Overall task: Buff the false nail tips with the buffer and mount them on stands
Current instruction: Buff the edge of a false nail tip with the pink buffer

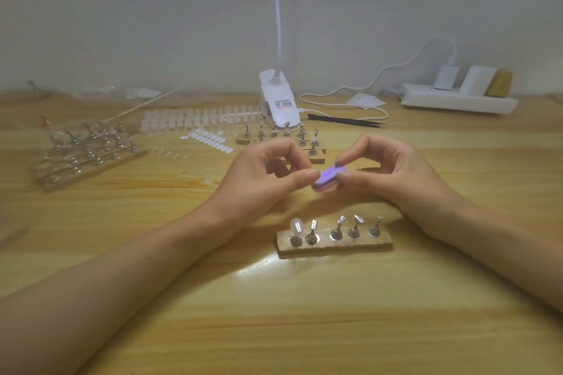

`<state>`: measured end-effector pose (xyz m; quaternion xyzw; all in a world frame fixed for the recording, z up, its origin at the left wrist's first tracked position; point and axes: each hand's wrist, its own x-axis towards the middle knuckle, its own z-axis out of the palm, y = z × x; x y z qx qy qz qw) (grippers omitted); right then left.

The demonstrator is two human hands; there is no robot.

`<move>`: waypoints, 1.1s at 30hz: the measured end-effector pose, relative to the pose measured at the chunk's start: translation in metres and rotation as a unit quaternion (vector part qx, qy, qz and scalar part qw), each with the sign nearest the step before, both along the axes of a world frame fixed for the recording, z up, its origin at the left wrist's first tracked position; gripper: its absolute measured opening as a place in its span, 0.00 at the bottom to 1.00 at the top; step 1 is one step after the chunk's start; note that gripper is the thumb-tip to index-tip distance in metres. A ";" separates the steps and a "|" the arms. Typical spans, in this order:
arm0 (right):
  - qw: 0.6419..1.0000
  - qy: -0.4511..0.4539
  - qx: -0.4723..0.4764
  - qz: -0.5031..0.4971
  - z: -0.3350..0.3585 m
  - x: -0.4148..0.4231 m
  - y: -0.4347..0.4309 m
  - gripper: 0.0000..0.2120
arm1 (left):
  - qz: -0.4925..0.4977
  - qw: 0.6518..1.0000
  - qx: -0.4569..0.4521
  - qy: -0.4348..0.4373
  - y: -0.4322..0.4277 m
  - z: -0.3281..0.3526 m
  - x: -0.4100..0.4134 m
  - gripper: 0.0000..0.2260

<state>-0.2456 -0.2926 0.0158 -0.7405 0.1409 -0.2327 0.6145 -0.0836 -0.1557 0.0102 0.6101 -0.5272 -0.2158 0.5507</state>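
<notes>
- Along the far edge of the wooden table (274,313), by the wall: white clip lamp (278,106) with its neck rising out of view, and a white power strip (457,102) with plugs at the far right.
- Just right of the lamp: black tweezers (347,121) lying flat.
- Left of the lamp: rows of pale nail tips (198,119), with small white oval pads (208,139) loose in front.
- Far left: cluster of metal stands (88,152) on wooden bases, crumpled clear plastic (115,91) behind.
- Directly behind the hands, partly hidden by them: further stands (304,137) on wood.
- Nearest, below the hands and apart from them: wooden strip (335,246) bearing five stands in a row; mounted nail tip (295,226), translucent, on the leftmost, the other four showing their metal tops.
- Raised above the table between both hands: buffer (326,180), a small block, purple on top with a pink layer beneath, blurred.
- Right hand (393,172): forefinger and thumb curled, pinching the buffer's right end.
- Left hand (265,175): fingers curled, thumb tip meeting the buffer's left end; whether a nail tip sits in that pinch, impossible to tell.
- On the lamp's clip: label with dark print and a red line, too small to read.
</notes>
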 end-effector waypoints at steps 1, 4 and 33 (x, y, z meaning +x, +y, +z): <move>1.000 0.009 -0.006 0.013 0.000 0.000 0.001 0.11 | -0.001 1.000 0.000 -0.009 0.000 0.000 0.000 0.08; 1.000 0.006 -0.019 -0.014 0.000 0.000 0.000 0.10 | 0.005 1.000 0.004 -0.008 0.000 0.000 -0.001 0.08; 0.999 0.020 -0.028 -0.030 0.003 -0.001 -0.005 0.09 | 0.005 1.000 0.007 -0.015 0.001 0.000 -0.001 0.07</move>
